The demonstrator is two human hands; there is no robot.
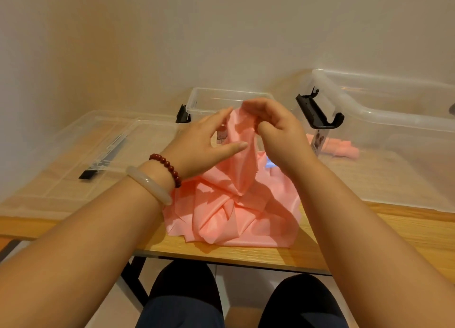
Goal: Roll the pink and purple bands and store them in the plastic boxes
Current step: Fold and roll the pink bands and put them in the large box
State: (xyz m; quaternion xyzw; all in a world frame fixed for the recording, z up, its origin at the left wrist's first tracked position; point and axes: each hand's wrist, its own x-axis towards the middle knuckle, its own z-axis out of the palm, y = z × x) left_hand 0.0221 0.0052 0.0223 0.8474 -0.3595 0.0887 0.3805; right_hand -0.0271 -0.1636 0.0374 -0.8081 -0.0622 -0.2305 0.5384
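Observation:
A crumpled pink band point(229, 214) lies in a heap at the table's front edge, one end lifted upward. My right hand point(275, 128) pinches that raised end at the top. My left hand point(204, 143) rests flat against the raised strip's left side, fingers spread, thumb on the fabric. A sliver of purple band point(269, 163) peeks out behind the pink heap. Directly behind my hands stands a small clear plastic box point(209, 101). A large clear plastic box point(394, 120) at the right holds rolled pink bands point(342, 147).
A clear lid point(93, 152) with a black clip lies flat at the left on the wooden table point(344, 249). Black latches hang on both boxes. A wall runs close behind the boxes. My knees show below the table's front edge.

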